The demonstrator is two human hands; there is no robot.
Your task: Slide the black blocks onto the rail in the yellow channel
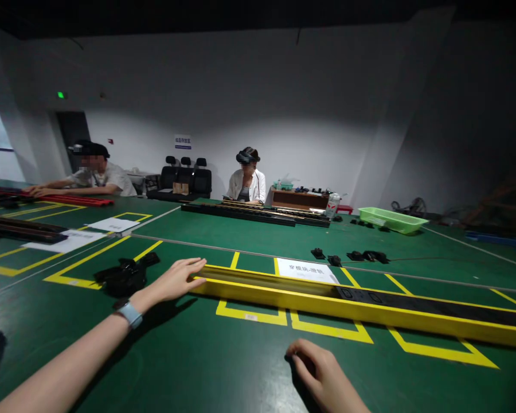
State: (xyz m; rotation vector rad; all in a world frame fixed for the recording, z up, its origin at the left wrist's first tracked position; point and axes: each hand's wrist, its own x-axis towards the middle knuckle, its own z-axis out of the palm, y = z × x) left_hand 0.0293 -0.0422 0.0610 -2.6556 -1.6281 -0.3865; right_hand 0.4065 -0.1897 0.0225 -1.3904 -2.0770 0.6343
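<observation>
A long yellow rail [284, 296] with a channel along its top lies across the green table, running out of view on the right. A black strip [395, 303] with small fittings sits inside its right part. At the rail's left end is my left hand [181, 279], fingers stretched out and thumb by the near edge, touching the end without wrapping round it. Nearer to me, my right hand [316, 367] is low over the table with curled fingers, apart from the rail. Something dark shows at its fingertips, too small to name.
Black parts [126, 275] lie in a pile left of my left hand. Beyond the rail are a white paper sign [305, 270], several small black pieces [367, 256], dark rails [249, 213] and a green basket [391, 221]. Two people sit across the table.
</observation>
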